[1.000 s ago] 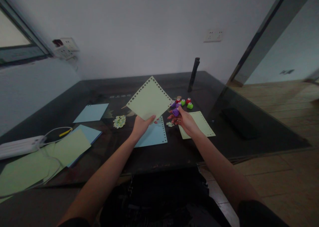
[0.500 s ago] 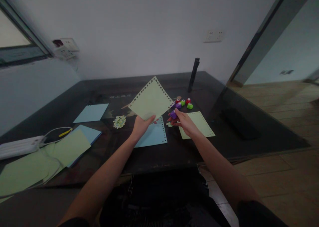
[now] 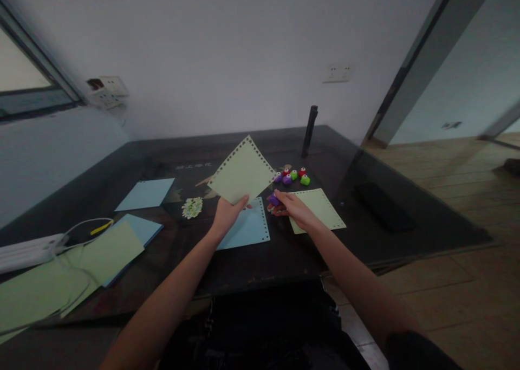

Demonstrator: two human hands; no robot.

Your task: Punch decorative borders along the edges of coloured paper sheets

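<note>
Presently no container shows on the table [image 3: 252, 261]; loose goods lie on its dark top. Left hand [image 3: 227, 214] is closed in a pinch on the lower corner of a green sheet [image 3: 242, 170], held tilted above the table, its edges punched with holes. Right hand [image 3: 293, 207] rests low at the table, fingers curled around a purple punch [image 3: 273, 199]; how firmly it grips cannot be told. Blue sheet [image 3: 246, 226] lies flat under and between both hands. Second green sheet [image 3: 320, 210] lies flat just beside the right hand, partly under the wrist. Small punches [image 3: 293, 175] cluster near, behind the right hand. Confetti pile [image 3: 192, 207] sits left of the left hand, apart.
</note>
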